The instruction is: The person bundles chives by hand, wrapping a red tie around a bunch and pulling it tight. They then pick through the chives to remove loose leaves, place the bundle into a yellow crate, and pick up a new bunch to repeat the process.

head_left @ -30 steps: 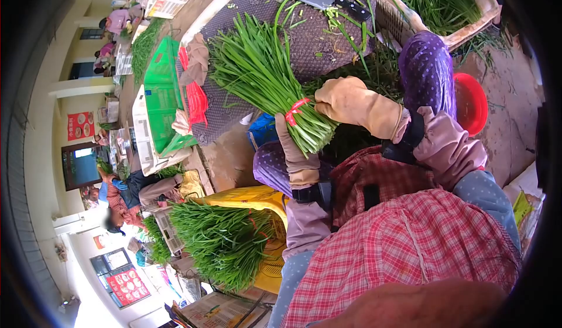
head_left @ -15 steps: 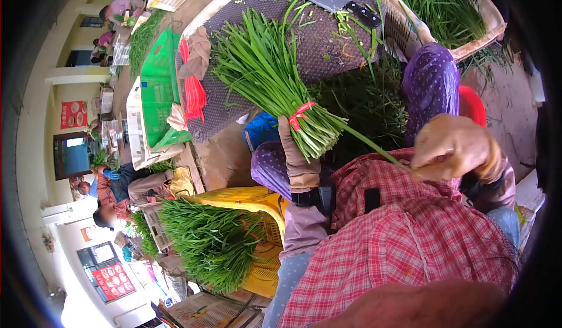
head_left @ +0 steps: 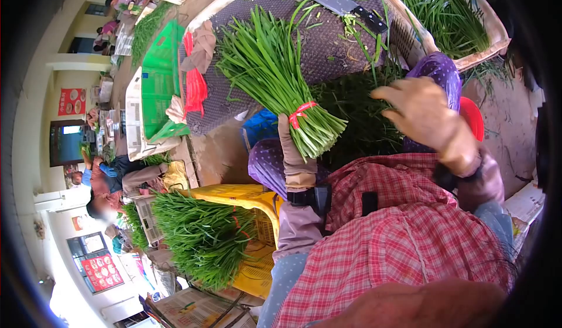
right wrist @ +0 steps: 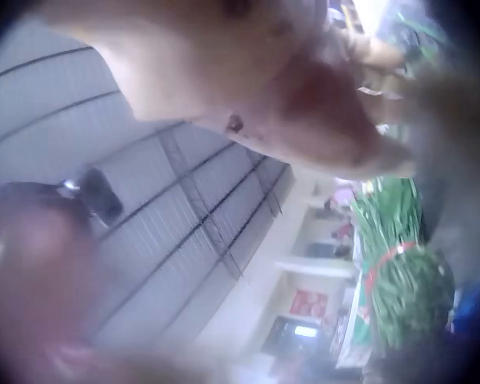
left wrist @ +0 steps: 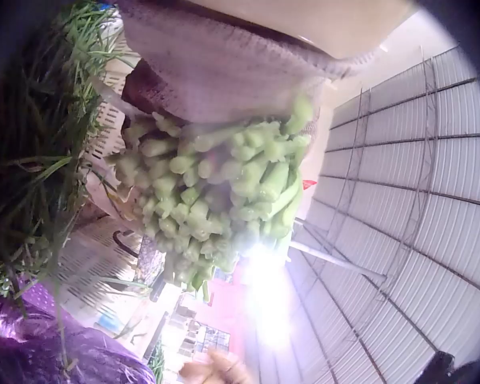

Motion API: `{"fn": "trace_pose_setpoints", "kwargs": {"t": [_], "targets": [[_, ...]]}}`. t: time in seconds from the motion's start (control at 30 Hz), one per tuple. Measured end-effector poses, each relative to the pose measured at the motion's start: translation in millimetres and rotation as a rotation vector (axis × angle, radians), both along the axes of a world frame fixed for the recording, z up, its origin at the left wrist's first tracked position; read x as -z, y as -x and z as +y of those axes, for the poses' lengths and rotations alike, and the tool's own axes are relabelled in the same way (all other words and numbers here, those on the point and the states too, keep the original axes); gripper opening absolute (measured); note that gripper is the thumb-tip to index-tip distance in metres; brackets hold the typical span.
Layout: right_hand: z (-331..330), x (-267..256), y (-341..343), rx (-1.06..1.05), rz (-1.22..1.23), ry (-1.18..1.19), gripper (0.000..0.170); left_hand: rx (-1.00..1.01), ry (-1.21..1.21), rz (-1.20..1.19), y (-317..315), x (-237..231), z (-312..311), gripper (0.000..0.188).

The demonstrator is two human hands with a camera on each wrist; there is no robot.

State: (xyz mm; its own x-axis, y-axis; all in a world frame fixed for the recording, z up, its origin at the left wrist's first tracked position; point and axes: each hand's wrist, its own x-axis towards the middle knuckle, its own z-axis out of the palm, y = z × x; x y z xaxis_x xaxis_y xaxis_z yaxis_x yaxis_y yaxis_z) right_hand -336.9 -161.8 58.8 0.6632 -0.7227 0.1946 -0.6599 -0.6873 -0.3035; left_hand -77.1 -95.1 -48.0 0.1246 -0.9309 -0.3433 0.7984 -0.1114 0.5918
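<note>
A bundle of garlic chives (head_left: pixel 269 70), tied near its cut ends with a red band (head_left: pixel 301 112), leans over the edge of a dark textured mat (head_left: pixel 252 15). My gloved left hand (head_left: pixel 295 149) grips it from below, by the band. Pale cut stem ends (left wrist: pixel 216 180) fill the middle of the left wrist view under the glove (left wrist: pixel 200 72). Apart from the bundle, my gloved right hand (head_left: pixel 424 108) hovers over my right knee with fingers loosely extended and no stalk showing in it. In the right wrist view that hand (right wrist: pixel 304 104) is blurred, with the bundle (right wrist: pixel 404 280) beyond.
A cleaver (head_left: pixel 339 3) and trimmed bits lie on the mat. Loose chives fill a white crate (head_left: pixel 500 38) at upper right. Tied chives (head_left: pixel 199 237) sit by a yellow crate (head_left: pixel 260 269). Red bands (head_left: pixel 195 94) hang near a green crate (head_left: pixel 161 82); a red bucket (head_left: pixel 473 117) stands right.
My right hand left the bundle, drew a single stalk out toward my right side, then swung forward over the knee without it. My left hand keeps its grip on the bundle.
</note>
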Motion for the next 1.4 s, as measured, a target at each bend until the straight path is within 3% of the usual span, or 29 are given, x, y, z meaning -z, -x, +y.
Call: {"fn": "trace_pose_setpoints", "kwargs": {"t": [0.07,0.1,0.17,0.23,0.3,0.33,0.37,0.43,0.5,0.53,0.57,0.63,0.67,0.77,0.97,1.1,1.17,1.23,1.3,1.4], "targets": [[-16.6,31.2,-50.0,-0.124,-0.280,-0.039,0.029,-0.024,-0.004,0.008,4.1,-7.6,0.1,0.074],[-18.7,39.1,-73.7,-0.113,-0.251,0.002,0.024,-0.069,-0.013,-0.006,8.7,-12.7,-0.8,0.072],[-30.3,70.2,-109.2,-0.144,-0.168,0.054,0.016,0.065,0.076,0.092,1.8,-2.8,-1.1,0.066],[-38.6,79.1,-116.6,-0.206,-0.230,0.023,0.011,-0.006,0.020,-0.033,2.8,-7.2,2.2,0.064],[-37.2,78.5,-102.1,-0.352,-0.216,-0.106,0.013,0.015,-0.024,0.002,2.6,-9.9,6.7,0.063],[-37.6,73.5,-88.8,-0.517,-0.291,-0.316,0.014,0.005,-0.049,-0.043,2.5,-12.5,9.3,0.062],[-40.7,55.6,-75.8,-0.595,-0.117,-0.567,0.020,0.043,-0.042,-0.001,-1.9,-7.1,12.8,0.059],[-55.0,56.0,-63.3,-0.420,-0.070,-0.845,0.035,0.038,-0.084,-0.028,4.7,-7.7,13.7,0.058],[-63.8,62.1,-70.4,-0.232,-0.088,-0.922,0.052,0.030,-0.079,-0.141,21.2,-16.7,13.5,0.053],[-68.1,68.1,-79.2,-0.335,-0.272,-1.037,0.063,0.036,-0.080,-0.147,32.1,-27.0,15.8,0.051],[-70.2,76.5,-86.3,-0.328,-0.282,-1.028,0.063,0.050,-0.077,-0.157,40.6,-32.6,18.1,0.049],[-71.1,90.4,-97.7,-0.367,-0.681,-1.333,0.062,0.087,-0.131,-0.158,42.6,-25.0,20.5,0.049],[-68.8,93.1,-99.8,-0.378,-0.775,-1.370,0.060,0.109,-0.131,-0.164,40.6,-15.9,22.1,0.051],[-55.5,108.1,-105.2,-0.228,-0.882,-1.382,0.053,0.105,-0.161,-0.143,41.0,-2.0,21.6,0.056],[-60.0,128.3,-104.1,-0.313,-0.958,-1.598,0.054,-0.053,-0.148,-0.294,39.7,13.9,4.1,0.061],[-60.1,122.7,-102.9,-0.270,-0.843,-1.588,0.055,-0.175,-0.141,-0.436,37.7,-5.1,-16.2,0.072],[-60.6,121.6,-101.5,-0.205,-0.955,-1.534,0.055,-0.136,-0.059,-0.631,33.2,4.2,-17.4,0.079],[-62.7,119.9,-104.2,-0.217,-0.927,-1.625,0.053,-0.097,-0.169,-0.738,29.6,18.1,-11.6,0.085],[-62.6,126.7,-108.7,-0.247,-0.867,-1.651,0.051,-0.142,-0.196,-0.682,39.0,-13.5,-8.1,0.090],[-59.3,119.3,-107.9,-0.209,-0.824,-1.527,0.054,-0.249,-0.077,-0.367,45.3,-4.6,-4.3,0.100]]}}
